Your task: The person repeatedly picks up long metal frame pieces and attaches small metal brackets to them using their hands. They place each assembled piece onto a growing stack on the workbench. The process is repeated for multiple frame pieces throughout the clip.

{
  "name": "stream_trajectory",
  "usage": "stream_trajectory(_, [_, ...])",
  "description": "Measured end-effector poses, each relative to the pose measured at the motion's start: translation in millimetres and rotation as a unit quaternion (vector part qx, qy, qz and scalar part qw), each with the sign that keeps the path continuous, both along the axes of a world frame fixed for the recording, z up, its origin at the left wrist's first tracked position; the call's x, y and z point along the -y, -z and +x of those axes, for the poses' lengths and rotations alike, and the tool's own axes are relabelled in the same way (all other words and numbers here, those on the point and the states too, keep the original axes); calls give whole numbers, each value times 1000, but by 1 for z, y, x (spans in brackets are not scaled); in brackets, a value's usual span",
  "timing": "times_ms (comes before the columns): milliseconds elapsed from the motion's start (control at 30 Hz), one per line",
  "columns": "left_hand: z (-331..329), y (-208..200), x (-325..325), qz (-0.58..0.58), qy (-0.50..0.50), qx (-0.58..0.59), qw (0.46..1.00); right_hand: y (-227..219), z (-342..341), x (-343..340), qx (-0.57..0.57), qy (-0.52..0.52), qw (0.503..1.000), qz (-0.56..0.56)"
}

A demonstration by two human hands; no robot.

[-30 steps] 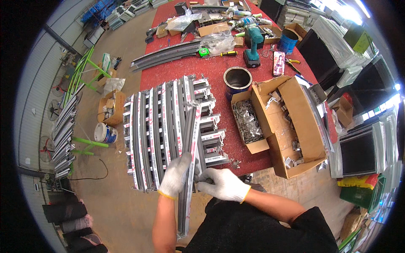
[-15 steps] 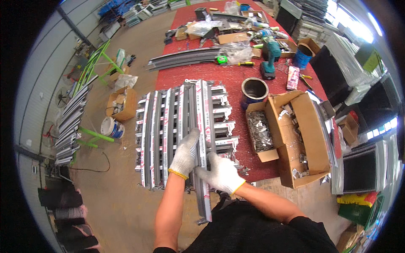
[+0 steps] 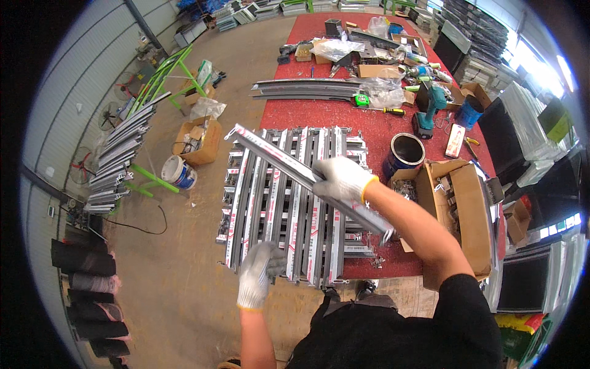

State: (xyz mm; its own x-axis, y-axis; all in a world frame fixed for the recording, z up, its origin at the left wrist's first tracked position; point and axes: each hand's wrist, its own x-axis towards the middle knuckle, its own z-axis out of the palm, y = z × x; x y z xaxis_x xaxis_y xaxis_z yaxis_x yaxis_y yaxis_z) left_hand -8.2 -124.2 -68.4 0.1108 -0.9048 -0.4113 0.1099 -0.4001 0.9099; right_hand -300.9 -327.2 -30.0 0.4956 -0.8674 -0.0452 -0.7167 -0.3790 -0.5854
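Observation:
My right hand [image 3: 342,179], in a white knit glove, is closed around the middle of a grey metal profile [image 3: 279,157] with a printed protective strip. That profile is tilted across the stack, its far end up to the left and its near end to the right. Under it, several similar metal profiles [image 3: 297,231] lie side by side over crosswise ones on the table. My left hand [image 3: 260,270], also gloved, is at the stack's near edge with fingers extended and nothing held. Whether its fingertips touch the stack, I cannot tell.
The red table [image 3: 295,114] carries a blue can [image 3: 406,155], a cordless drill [image 3: 429,112], a green tape measure [image 3: 361,99] and more profiles [image 3: 301,90]. An open cardboard box [image 3: 470,215] of metal parts stands right. On the floor left are a white bucket [image 3: 178,171] and a carton [image 3: 208,146].
The profile has swung from lengthwise to diagonal, now in my right hand alone. My left hand has let go of it and drawn back toward the near edge. The view has shifted left.

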Motion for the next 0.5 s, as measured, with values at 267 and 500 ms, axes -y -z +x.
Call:
stream_trajectory(267, [55,-2,-63,7,-76,-11,997,27,33,108,-80,-84,993,7])
stream_trajectory(500, [93,28,-72,42,-47,37,997,52,42,141,-96,-81,991,36])
